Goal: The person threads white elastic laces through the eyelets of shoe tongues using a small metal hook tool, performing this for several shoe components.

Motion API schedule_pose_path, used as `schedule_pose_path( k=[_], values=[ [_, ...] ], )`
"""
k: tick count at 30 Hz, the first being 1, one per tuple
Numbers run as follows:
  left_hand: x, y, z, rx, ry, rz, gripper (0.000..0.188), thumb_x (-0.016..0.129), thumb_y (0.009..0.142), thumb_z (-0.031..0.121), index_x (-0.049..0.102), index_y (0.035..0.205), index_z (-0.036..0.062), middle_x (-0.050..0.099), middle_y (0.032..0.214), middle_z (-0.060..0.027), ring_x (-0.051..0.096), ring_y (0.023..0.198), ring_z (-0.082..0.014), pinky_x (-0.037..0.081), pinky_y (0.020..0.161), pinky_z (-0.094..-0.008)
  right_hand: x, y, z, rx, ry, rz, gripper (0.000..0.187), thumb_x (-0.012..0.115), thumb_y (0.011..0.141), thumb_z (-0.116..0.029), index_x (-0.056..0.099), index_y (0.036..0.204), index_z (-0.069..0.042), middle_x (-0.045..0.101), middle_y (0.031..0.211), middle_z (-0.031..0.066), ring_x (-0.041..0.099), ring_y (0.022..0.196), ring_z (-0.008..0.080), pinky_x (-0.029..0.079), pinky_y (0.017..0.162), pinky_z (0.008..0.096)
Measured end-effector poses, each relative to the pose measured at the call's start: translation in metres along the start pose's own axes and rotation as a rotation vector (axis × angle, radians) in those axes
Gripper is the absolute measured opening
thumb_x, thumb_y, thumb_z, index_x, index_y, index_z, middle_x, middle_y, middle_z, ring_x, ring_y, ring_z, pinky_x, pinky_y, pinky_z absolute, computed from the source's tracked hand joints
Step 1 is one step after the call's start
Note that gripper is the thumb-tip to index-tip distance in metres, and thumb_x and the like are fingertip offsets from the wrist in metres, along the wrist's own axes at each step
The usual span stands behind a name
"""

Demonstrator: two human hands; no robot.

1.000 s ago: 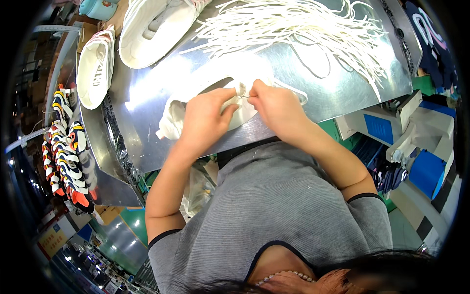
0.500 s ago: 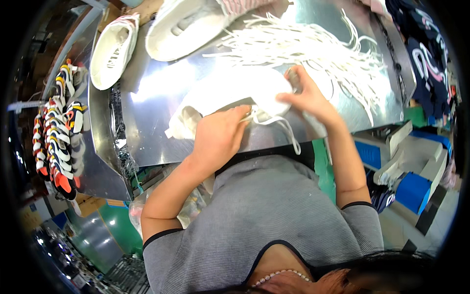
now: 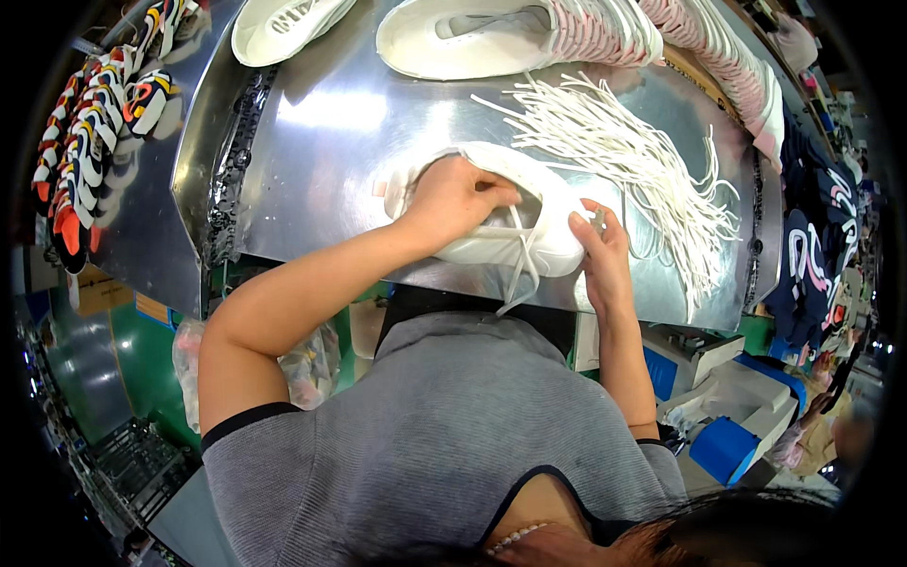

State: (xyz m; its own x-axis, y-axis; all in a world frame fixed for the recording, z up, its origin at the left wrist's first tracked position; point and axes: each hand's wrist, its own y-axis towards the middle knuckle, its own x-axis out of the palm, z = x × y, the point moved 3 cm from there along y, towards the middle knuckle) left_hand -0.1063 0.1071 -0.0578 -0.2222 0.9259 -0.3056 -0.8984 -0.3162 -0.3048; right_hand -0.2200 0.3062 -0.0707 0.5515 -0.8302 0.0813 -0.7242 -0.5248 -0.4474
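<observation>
A white sneaker upper lies near the front edge of the metal table, its opening facing up. My left hand reaches over the opening, thumb and fingers pinched together at the upper end of a white shoelace. That lace passes through the upper and dangles over its near side. At the right end, my right hand is closed on the upper's edge with thumb and fingers. A small greyish piece shows between those fingers, its kind unclear.
A pile of white laces spreads over the right of the metal table. Behind it lies a row of nested white-and-pink uppers; another white shoe sits far left. Multicoloured shoe parts line the left side.
The upper has turned so that its opening shows. My left hand has moved from its near edge to over the opening. The view has shifted, showing more of the far table.
</observation>
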Motion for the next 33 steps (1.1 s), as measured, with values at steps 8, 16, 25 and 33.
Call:
schedule_pose_path(
  k=[8, 16, 25, 33],
  values=[
    [0.012, -0.003, -0.002, -0.032, -0.232, -0.039, 0.018, 0.075, 0.086, 0.014, 0.077, 0.099, 0.0025, 0.075, 0.091, -0.0063, 0.065, 0.082, -0.0132, 0.052, 0.075, -0.0298, 0.003, -0.006, 0.006, 0.030, -0.048, -0.055, 0.047, 0.077, 0.087, -0.015, 0.050, 0.124, 0.000, 0.064, 0.106, 0.0114, 0.063, 0.091, 0.0148, 0.052, 0.077, 0.0274],
    [-0.067, -0.042, 0.021, 0.600, 0.768, 0.615, 0.007, 0.066, 0.083, 0.004, 0.066, 0.090, 0.0023, 0.064, 0.091, -0.0142, 0.060, 0.089, -0.0326, 0.048, 0.079, -0.0414, -0.003, 0.003, 0.005, -0.125, 0.353, 0.129, 0.050, 0.077, 0.087, -0.009, 0.046, 0.125, -0.002, 0.063, 0.103, 0.0110, 0.065, 0.089, 0.0152, 0.055, 0.073, 0.0268],
    [-0.179, -0.130, -0.022, 0.185, 0.966, 1.171, 0.009, 0.065, 0.092, 0.008, 0.065, 0.089, 0.0002, 0.065, 0.088, -0.0110, 0.060, 0.079, -0.0255, 0.049, 0.073, -0.0362, -0.028, 0.017, 0.021, -0.143, 0.276, 0.087, 0.037, 0.074, 0.091, -0.016, 0.049, 0.116, -0.006, 0.060, 0.097, 0.0051, 0.059, 0.079, 0.0102, 0.049, 0.065, 0.0248],
    [0.015, -0.043, 0.104, 0.753, 0.398, 0.484, 0.008, 0.075, 0.079, 0.007, 0.069, 0.083, 0.0070, 0.060, 0.133, -0.0146, 0.048, 0.123, -0.0332, 0.040, 0.099, -0.0437, -0.046, 0.005, -0.010, -0.846, -0.390, 0.271, 0.009, 0.062, 0.095, -0.006, 0.060, 0.100, 0.000, 0.058, 0.095, 0.0046, 0.055, 0.084, 0.0143, 0.045, 0.073, 0.0258]
  ],
)
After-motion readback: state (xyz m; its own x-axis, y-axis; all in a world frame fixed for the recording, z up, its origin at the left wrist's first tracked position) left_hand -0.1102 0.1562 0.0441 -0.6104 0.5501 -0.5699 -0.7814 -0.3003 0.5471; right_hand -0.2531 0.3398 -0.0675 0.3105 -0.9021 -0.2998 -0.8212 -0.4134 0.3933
